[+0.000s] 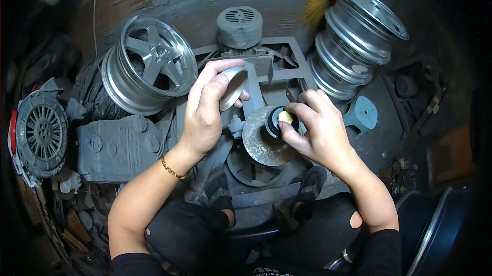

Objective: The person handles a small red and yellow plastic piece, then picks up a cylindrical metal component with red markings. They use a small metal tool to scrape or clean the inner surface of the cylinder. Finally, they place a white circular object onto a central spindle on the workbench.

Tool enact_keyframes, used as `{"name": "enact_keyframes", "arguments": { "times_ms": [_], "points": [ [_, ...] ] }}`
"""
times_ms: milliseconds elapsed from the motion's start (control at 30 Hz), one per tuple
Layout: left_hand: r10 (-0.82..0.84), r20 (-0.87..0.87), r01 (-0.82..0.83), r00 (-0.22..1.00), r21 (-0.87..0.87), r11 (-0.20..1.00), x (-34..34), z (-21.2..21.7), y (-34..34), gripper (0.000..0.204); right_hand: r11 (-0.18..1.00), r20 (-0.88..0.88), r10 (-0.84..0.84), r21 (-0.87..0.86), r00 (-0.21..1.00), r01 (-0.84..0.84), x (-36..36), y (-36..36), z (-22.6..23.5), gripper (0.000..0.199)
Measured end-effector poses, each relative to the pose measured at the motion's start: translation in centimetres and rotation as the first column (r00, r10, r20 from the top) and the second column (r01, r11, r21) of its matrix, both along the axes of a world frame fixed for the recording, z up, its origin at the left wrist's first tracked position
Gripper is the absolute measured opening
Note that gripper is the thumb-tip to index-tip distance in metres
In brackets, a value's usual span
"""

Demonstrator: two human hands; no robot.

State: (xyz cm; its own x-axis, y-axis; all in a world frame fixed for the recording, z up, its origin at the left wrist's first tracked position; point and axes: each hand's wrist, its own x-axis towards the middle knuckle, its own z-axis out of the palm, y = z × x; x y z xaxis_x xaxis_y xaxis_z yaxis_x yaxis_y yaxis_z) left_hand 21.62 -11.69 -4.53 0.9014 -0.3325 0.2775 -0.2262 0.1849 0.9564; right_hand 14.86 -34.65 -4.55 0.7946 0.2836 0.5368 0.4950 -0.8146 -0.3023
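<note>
My left hand (207, 99) is closed round a shallow, round silver metal cap (234, 89), its hollow side turned to the right. To its right, the fingers of my right hand (315, 125) are closed at a black ringed round piece (273, 122) with a gold-coloured disc (285, 117) in its middle. That piece sits at the centre of a speckled grey metal disc (259, 145), which stands on a machine frame between my feet. Whether the gold disc is loose or fixed is hidden by my thumb and fingers.
A grey motor (240, 26) stands behind the metal frame (294, 50). Left is a five-spoke alloy wheel rim (148, 63); right, several stacked rims (351, 45). A pale blue stool-like piece (364, 112) lies right of my hand. A dusty clutch-like part (41, 132) is far left.
</note>
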Motion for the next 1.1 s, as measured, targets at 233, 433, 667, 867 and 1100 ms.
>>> {"name": "enact_keyframes", "arguments": {
  "times_ms": [233,433,667,867,1100],
  "points": [
    [-0.017,0.002,0.017,1.000,0.012,1.000,-0.5,0.4,-0.1,0.051,0.997,0.073,-0.004,-0.070,0.997,0.009,-0.3,0.3,-0.5,0.020],
    [-0.049,-0.061,0.052,0.997,0.045,0.998,-0.7,0.3,-0.1,0.048,0.999,-0.023,0.002,0.040,1.000,-0.001,-0.2,-0.5,-0.8,0.020],
    [-0.061,-0.108,0.074,0.992,0.124,0.990,-1.1,-0.1,-1.0,0.046,1.000,0.003,-0.006,0.013,1.000,0.006,-0.4,-0.4,-0.4,0.021],
    [-0.003,0.032,-0.005,0.999,0.242,0.970,-1.5,-0.8,-1.8,0.040,0.990,0.046,-0.114,0.090,0.992,0.109,-0.6,-1.7,0.1,0.028],
    [-0.153,0.558,-0.144,0.816,0.452,0.881,-1.8,-2.8,-3.7,0.075,0.945,0.048,-0.166,0.293,0.985,0.145,-1.6,-3.6,0.8,0.026]
  ]
}}
